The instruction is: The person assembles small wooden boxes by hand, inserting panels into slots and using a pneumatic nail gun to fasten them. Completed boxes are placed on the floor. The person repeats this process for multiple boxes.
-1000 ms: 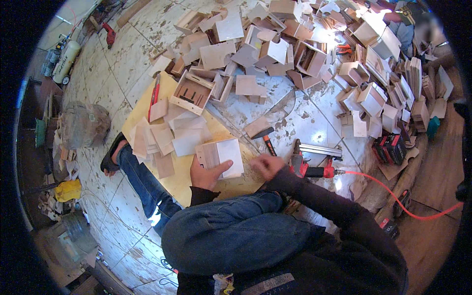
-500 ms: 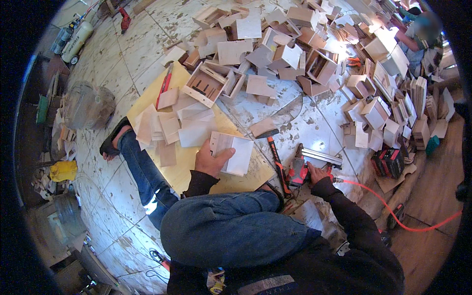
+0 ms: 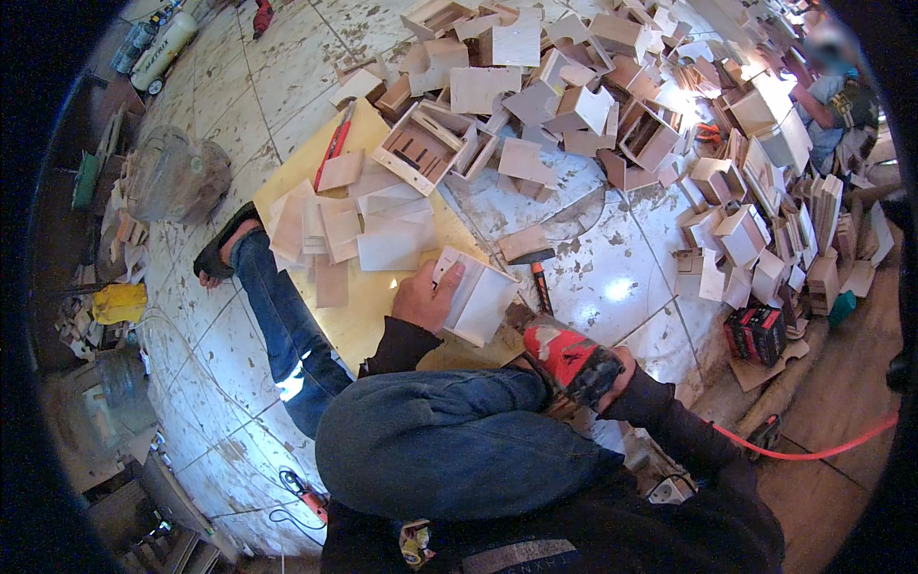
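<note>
My left hand [image 3: 424,297] grips a small pale wooden box [image 3: 486,304], thumb on its near side, above the yellow board [image 3: 298,174]. In my right hand [image 3: 619,375] is a red and black nail gun [image 3: 564,354], its nose pointing left toward the box. A red air hose [image 3: 813,453] runs in from the right beside my right forearm. Beyond the gun lies a hammer [image 3: 541,285], its handle partly hidden behind it. Thin wooden panels [image 3: 335,230] are spread on the board near my left hand, with a red knife-like tool [image 3: 335,143] past them.
A wide heap of wooden boxes and panels [image 3: 483,91] covers the floor ahead. An open box [image 3: 421,148] sits at the board's far edge. Stacked wood pieces [image 3: 822,220] and a red-black box [image 3: 755,335] stand at right. Another person [image 3: 832,115] sits at far right; an air compressor [image 3: 163,50] stands far left.
My right hand has lifted the nail gun off the floor and swung it left toward my knee. The wooden box in my left hand has shifted slightly right and tilted.
</note>
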Action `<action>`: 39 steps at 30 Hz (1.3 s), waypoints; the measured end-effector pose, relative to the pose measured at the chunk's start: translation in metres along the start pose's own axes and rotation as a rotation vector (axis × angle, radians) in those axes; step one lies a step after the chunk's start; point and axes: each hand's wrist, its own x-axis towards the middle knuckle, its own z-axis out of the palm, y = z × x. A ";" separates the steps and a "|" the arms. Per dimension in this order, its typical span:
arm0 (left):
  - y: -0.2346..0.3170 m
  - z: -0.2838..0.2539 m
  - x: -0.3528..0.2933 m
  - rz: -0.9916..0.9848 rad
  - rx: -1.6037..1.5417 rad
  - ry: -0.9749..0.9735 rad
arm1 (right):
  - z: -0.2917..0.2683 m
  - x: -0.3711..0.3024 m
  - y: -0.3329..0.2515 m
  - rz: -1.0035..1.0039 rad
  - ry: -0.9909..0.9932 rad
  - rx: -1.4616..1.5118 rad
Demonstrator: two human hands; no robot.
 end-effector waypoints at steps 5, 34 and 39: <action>-0.002 0.001 0.000 0.025 0.025 0.026 | -0.002 0.017 -0.001 -0.115 -0.104 -0.506; 0.005 -0.004 -0.001 -0.013 -0.049 -0.042 | -0.012 -0.002 -0.002 0.103 0.150 -0.666; -0.002 -0.005 -0.005 -0.075 -0.470 -0.261 | -0.036 -0.025 0.055 0.252 0.256 -0.801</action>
